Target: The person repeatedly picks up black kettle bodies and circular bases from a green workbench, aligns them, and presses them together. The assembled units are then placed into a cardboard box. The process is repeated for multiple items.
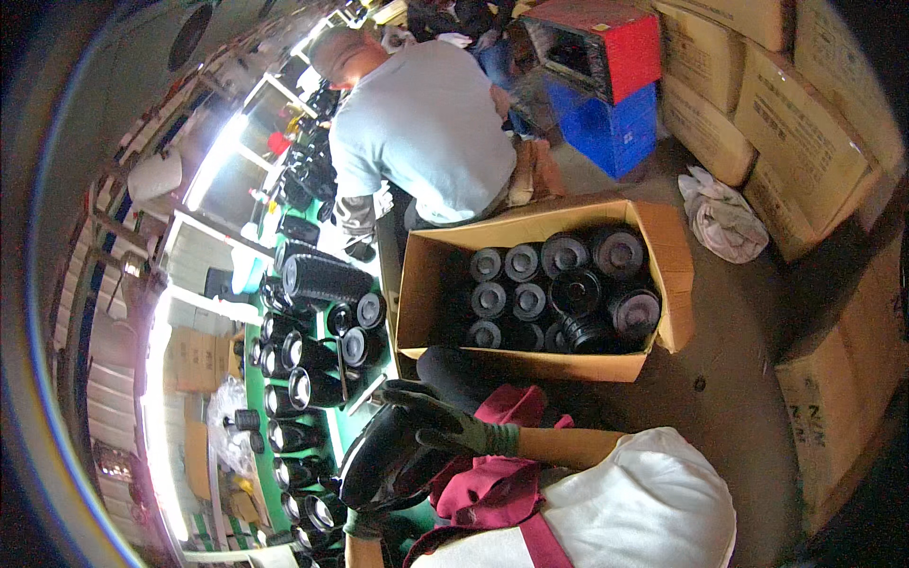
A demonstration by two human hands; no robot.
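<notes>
A large black cylinder [369,459], its exact kind unclear, is held tilted in front of me at the edge of the bench. My right hand [450,423], in a dark glove with a green cuff, lies across its upper end, with fingers and thumb around it. At the lower end my left hand [383,516], gloved the same way, grips it; most of those fingers are hidden in shadow. Just beyond, black cylindrical parts [317,388] with shiny open ends stand in rows on the green bench top [256,379].
An open cardboard box [530,364] with several black round-ended cylinders [527,300] stands beyond my right arm. A co-worker in a light shirt [426,123] bends over the bench farther up. Red [632,59] and blue crates [611,133], a white bag [721,218] and stacked cartons [805,142] line the right.
</notes>
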